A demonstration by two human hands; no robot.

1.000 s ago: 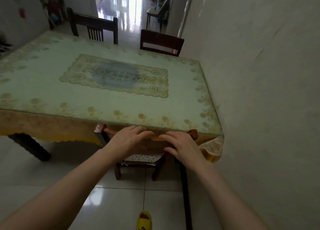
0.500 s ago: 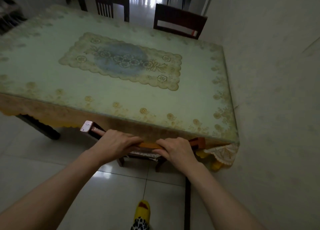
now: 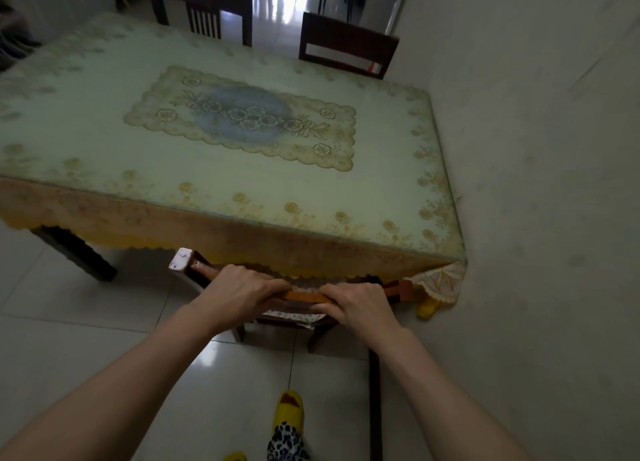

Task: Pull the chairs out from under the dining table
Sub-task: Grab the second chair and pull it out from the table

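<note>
A wooden chair [image 3: 304,296] stands at the near side of the dining table [image 3: 104,141], its seat still partly under the hanging cloth. My left hand [image 3: 239,292] and my right hand [image 3: 360,304] both grip the top rail of its backrest, side by side. The chair's left corner [image 3: 181,259] sticks out past my left hand. A patterned seat cushion [image 3: 294,316] shows below the rail. Two dark chairs stand at the far side: one with slats [image 3: 204,10] and one with an open back [image 3: 346,44].
A pale wall [image 3: 536,183] runs close along the table's right edge. The table has a dark leg [image 3: 76,252] at the near left. The floor is glossy white tile [image 3: 69,339]. My yellow slipper [image 3: 289,408] is just behind the chair. A dark strip [image 3: 375,401] runs along the floor by the wall.
The chair's backrest has come toward me, out from the table edge, with both hands still gripping the top rail. My foot has stepped forward.
</note>
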